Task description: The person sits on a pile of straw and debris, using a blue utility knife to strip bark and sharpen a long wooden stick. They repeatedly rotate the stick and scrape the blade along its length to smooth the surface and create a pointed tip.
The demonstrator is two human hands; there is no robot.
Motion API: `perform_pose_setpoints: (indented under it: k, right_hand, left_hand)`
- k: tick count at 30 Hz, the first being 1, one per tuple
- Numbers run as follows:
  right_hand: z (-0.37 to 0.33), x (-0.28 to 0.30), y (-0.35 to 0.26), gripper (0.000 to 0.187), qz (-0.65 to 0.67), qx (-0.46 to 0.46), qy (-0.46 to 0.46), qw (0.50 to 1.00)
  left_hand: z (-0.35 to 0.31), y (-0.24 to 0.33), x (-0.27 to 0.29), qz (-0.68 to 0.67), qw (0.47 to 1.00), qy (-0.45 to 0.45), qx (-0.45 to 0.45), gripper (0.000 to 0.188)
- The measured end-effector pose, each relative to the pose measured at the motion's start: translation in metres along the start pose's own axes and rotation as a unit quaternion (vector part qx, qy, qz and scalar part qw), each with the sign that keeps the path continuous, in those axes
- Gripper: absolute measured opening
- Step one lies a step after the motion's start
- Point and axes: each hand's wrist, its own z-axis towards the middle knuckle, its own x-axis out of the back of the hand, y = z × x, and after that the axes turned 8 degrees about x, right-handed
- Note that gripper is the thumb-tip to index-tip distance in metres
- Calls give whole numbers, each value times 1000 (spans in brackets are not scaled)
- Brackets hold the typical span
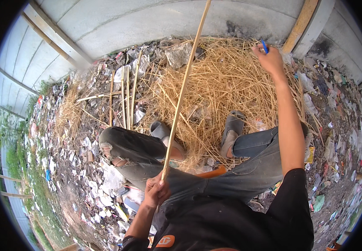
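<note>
My left hand [156,192] is closed around the lower end of a long, pale bamboo strip [183,90]. The strip slants up and slightly right, past my left knee, to the top of the view. Out at the upper right, my right hand [271,60] is closed on a small blue object [265,47]; only a short blue length shows above the fingers, so its kind is unclear. Below that hand spreads a heap of straw-coloured shavings [231,83]. The right hand is well apart from the strip.
Several cut bamboo strips [127,98] lie left of the shavings. A concrete panel wall [156,23] with a bamboo post [300,25] stands behind the heap. Litter [105,180] covers the ground on both sides. An orange object [214,172] shows between my legs.
</note>
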Motion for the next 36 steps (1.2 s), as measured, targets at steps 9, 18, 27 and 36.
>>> perform_pose_setpoints:
  k: [9,18,27,36]
  right_hand:
    - [-97,-45,-130,52,477,137,-278,822]
    - [-116,-56,-129,46,411,160,-243,864]
    - [-122,-56,-129,39,407,167,-214,872]
    - [-136,-70,-130,35,402,163,-206,877]
  left_hand:
    - [54,15,-48,16,997,-14,-79,51]
    - [66,0,-49,34,995,-6,-93,51]
    - [69,29,-41,170,982,-67,-47,59]
    - [98,48,-46,236,965,-54,-104,61]
